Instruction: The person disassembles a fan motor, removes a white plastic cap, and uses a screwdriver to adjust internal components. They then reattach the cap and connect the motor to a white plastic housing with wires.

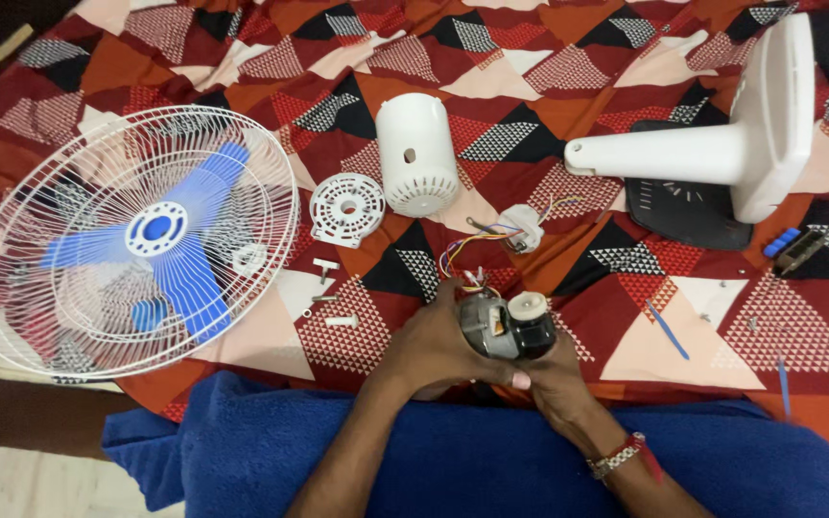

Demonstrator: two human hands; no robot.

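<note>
Both my hands hold a small fan motor [508,327], grey metal with a black body and a white cap, near the front edge of the patterned cloth. My left hand [434,347] wraps its left side and my right hand [549,376] cups it from below. Coloured wires [467,261] run from the motor up to a small white part [523,228]. Behind it stand a white cylindrical motor cover [417,153] and a round white vented plate [346,208].
A white wire fan guard with blue blades [136,240] lies at left. A white fan stand with its base [741,144] lies at right over a black plate [688,213]. Small screws [342,321], a blue-buttoned switch block [791,249] and a blue stick [668,332] lie scattered. Blue fabric [271,441] covers my lap.
</note>
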